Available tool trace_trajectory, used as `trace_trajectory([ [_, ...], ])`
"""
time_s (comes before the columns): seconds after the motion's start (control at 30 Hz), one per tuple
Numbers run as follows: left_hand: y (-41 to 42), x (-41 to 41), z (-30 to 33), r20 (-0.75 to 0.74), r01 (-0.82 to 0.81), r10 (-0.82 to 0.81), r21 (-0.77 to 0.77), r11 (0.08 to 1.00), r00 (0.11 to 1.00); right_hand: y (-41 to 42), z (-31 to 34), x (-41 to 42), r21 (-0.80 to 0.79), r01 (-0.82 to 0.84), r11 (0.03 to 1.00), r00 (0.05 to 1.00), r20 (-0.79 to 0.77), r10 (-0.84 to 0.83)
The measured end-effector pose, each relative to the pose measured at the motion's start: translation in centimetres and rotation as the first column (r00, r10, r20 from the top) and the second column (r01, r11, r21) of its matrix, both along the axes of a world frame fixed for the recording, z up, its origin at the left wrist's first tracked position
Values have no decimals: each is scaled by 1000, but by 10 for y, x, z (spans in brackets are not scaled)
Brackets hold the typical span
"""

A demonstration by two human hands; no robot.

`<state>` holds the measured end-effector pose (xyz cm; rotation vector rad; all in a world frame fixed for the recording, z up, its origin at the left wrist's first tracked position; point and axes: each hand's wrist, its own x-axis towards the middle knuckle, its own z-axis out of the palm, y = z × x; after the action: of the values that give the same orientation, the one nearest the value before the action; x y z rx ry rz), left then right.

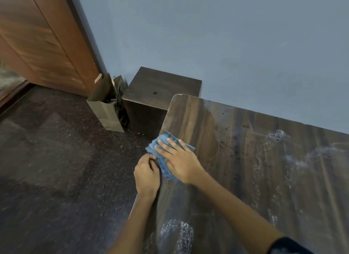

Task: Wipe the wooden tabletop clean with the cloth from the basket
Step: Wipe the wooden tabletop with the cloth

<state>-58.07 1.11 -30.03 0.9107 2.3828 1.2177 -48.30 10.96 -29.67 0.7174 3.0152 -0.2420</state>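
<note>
Nearest the camera, a patch of white powdery residue (177,233) lies on the wooden tabletop (245,178) between the two forearms. A dark sleeve cuff (289,246) shows at the lower right corner.

The right hand (179,159) lies flat on the blue cloth (166,153), fingers straight and spread, pressing it down at the table's left edge. The left hand (146,175) sits just beside that edge with its fingers curled, pinching the near corner of the cloth where it overhangs. The cloth is folded and lies partly on the tabletop, partly past its edge.

To the right, further smears of white residue (279,136) and dark specks mark the surface; a cleaner band of wood runs near the left edge beyond the cloth.

Below the table's edge lies a dark speckled floor (56,159). Beyond the table's far corner stands a low dark wooden cabinet (162,87) against the blue wall (226,46). Touching its left side is an open brown paper bag (109,110); dark contents show inside but cannot be identified. A wooden wardrobe panel (47,42) stands farthest left.
</note>
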Motion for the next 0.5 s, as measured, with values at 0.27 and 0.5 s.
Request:
trace_trajectory([
  [0.27,-15,7,-3,6,51,-51,-77,996,999,47,5,-12,-12,493,870,870,2,-493],
  [0.5,-20,9,0,-40,25,-27,-42,999,999,0,6,18,-88,-139,986,990,3,140],
])
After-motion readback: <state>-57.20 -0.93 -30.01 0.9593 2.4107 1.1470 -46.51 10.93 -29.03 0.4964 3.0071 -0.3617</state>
